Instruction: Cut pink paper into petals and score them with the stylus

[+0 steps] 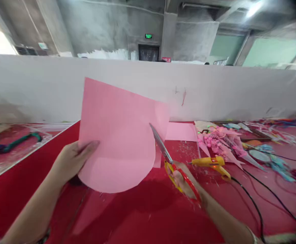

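A large sheet of pink paper (117,135) is held up over the red table, its lower edge cut in a round curve and its upper edge straight. My left hand (74,157) pinches the sheet at its left side, thumb in front. In my right hand (182,178) is a pair of scissors (164,149) with red and yellow handles. Their blades point up and left and meet the paper at the right end of the curve. Part of the sheet to the right of the blades bends away behind them.
A yellow glue gun (210,162) with a black cord lies right of the scissors. Behind it are pink wrapped bouquets (221,140) and light blue pieces (272,159). More pink paper (181,131) lies at the back, before a white partition (48,88). A green-handled tool (23,142) is at left.
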A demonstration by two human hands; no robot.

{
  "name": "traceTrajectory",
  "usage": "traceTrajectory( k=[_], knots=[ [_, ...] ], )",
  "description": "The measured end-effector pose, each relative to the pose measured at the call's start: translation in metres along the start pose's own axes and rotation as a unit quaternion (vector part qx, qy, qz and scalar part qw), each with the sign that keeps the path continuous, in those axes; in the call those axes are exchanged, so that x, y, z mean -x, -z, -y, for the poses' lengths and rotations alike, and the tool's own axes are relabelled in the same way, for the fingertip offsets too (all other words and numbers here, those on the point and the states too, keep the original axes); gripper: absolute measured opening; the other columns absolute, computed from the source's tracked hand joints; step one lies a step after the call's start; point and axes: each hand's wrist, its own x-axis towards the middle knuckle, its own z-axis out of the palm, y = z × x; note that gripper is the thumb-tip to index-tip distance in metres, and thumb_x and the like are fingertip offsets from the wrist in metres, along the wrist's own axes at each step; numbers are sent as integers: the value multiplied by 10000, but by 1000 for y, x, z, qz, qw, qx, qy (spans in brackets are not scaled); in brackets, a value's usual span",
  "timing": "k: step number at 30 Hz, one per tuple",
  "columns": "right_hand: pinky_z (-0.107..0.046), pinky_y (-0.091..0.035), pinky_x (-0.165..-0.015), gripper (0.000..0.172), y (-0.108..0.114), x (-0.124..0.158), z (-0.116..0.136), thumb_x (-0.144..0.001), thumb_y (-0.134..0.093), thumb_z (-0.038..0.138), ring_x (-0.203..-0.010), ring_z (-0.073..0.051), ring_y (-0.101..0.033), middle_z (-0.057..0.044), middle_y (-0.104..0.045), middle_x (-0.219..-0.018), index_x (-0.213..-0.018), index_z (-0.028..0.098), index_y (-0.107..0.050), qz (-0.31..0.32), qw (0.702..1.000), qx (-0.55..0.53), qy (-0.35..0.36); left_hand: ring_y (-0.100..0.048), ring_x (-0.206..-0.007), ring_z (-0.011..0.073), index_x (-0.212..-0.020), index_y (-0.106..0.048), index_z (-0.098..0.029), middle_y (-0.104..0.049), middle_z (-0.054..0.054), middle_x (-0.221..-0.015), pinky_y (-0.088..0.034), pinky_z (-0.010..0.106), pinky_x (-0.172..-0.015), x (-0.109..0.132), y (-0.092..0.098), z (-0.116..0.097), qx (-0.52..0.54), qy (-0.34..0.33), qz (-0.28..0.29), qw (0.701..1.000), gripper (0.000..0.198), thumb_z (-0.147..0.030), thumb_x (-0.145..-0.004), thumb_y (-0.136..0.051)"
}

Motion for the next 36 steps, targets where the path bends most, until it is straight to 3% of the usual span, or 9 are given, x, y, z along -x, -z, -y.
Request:
traceTrajectory(
  k=[7, 15, 22, 31, 36],
  knots=[
    [-231, -216, -475, 455, 2, -1, 6, -792, -332, 629, -525, -87, -254, 36, -292, -604, -679, 189, -354, -13, 1000, -4, 12, -574, -582, 186, -686, -631, -130, -645, 15, -621, -424, 204, -435, -2, 4, -3, 8, 9, 14, 1000, 455, -565, -615, -518],
    [-237, -292, -508, 464, 2, -3, 10, -759, -379, 637, -559, -103, -323, 16, -379, -668, -855, 188, -446, 3, 1000, -4, 28, -586, -563, 163, -672, -637, -178, -657, -7, -620, -434, 189, -437, 2, 1, 1, 14, 4, 60, 998, 369, -526, -652, -518],
    [-225, -249, -454, 499, 6, -3, 12, -770, -327, 661, -508, -88, -298, 28, -349, -606, -769, 175, -440, 13, 1000, 0, 29, -600, -579, 179, -691, -640, -143, -668, -4, -631, -454, 200, -454, 2, 1, -5, 46, 28, 115, 992, 391, -522, -639, -559],
    [-230, -179, -439, 476, 7, -4, 13, -750, -386, 653, -494, -77, -224, 51, -260, -572, -645, 191, -333, 4, 1000, -8, 12, -592, -571, 169, -705, -635, -127, -666, 4, -635, -458, 195, -458, -3, 2, 0, 45, 31, 136, 989, 407, -524, -663, -556],
    [-227, -243, -468, 439, 10, -4, 11, -774, -379, 615, -527, -92, -273, 37, -310, -601, -680, 186, -371, 2, 999, 43, 28, -603, -582, 180, -733, -641, -123, -675, 17, -656, -479, 215, -484, -5, 9, 4, 48, 41, 164, 984, 425, -534, -670, -551]
  ],
)
